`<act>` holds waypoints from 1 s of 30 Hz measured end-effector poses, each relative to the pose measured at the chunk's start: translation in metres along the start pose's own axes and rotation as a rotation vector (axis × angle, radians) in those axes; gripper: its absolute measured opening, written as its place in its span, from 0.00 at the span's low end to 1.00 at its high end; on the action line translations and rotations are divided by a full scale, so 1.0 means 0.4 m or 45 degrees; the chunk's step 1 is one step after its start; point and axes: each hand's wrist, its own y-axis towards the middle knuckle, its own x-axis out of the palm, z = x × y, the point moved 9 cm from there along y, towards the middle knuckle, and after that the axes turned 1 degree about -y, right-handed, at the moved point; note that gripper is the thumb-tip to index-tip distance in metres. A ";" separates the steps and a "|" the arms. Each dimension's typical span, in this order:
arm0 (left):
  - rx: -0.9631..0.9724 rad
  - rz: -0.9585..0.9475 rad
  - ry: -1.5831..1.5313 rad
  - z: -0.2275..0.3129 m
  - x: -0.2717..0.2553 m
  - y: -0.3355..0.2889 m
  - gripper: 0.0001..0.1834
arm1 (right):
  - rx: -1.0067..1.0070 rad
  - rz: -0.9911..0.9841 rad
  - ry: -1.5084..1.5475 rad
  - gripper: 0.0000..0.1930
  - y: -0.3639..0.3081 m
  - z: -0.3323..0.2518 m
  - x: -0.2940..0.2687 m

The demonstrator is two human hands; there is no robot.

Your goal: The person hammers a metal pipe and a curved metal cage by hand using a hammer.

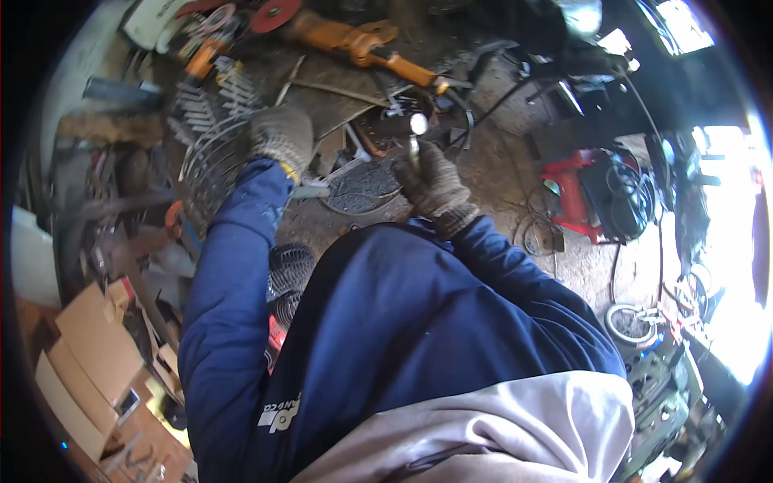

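My left hand (282,143), in a grey knitted glove with a yellow cuff edge, is at the right side of a pile of curved metal rods (211,153). Its fingers are turned away from view, so their grip is hidden. To the right, my right hand (437,187) wears the same kind of glove and is closed round the handle of what looks like a hammer (393,126). The dark head lies crosswise beyond the fingers, with a bright round face at its right end. Between my hands, a grey metal bracket (351,154) rests by dark grit on the ground.
Beyond my hands lies an orange angle grinder (346,42) with a red disc. A red and black machine (596,193) stands at the right, with cables around it. Cardboard boxes (97,346) are at the lower left, and a small wheel (632,326) at the lower right.
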 end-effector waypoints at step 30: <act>0.499 -0.110 0.401 0.046 0.019 0.038 0.12 | -0.038 -0.057 -0.640 0.26 -0.035 -0.048 -0.055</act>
